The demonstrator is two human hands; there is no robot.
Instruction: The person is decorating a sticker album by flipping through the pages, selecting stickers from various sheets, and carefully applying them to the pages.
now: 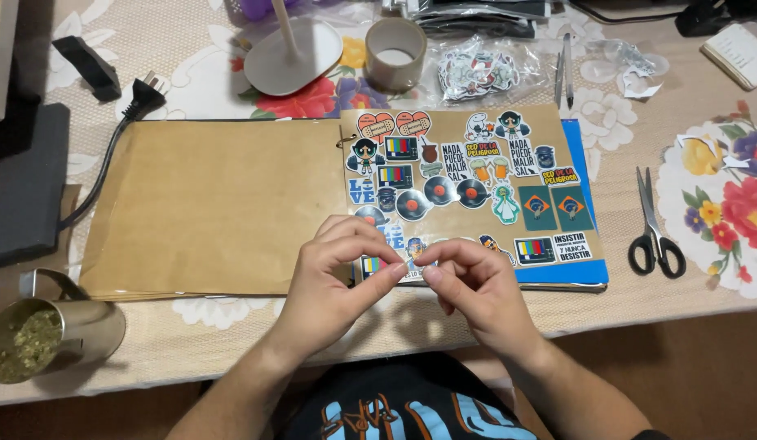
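An open scrapbook of brown kraft paper (215, 204) lies on the table; its right page (468, 155) is covered with several colourful stickers. My left hand (333, 281) and my right hand (476, 289) meet over the page's lower edge, fingertips pinched together on a small sticker (417, 266) held between them. The sticker is mostly hidden by my fingers. Both hands hover just above the bottom row of stickers.
Black-handled scissors (654, 232) lie to the right on a floral tablecloth (721, 187). A tape roll (395, 53), a lamp base (293, 57), a bag of stickers (480, 72) and tweezers (563, 73) sit behind. A metal cup of green herb (36, 338) stands front left, a plug (142, 96) at the back left.
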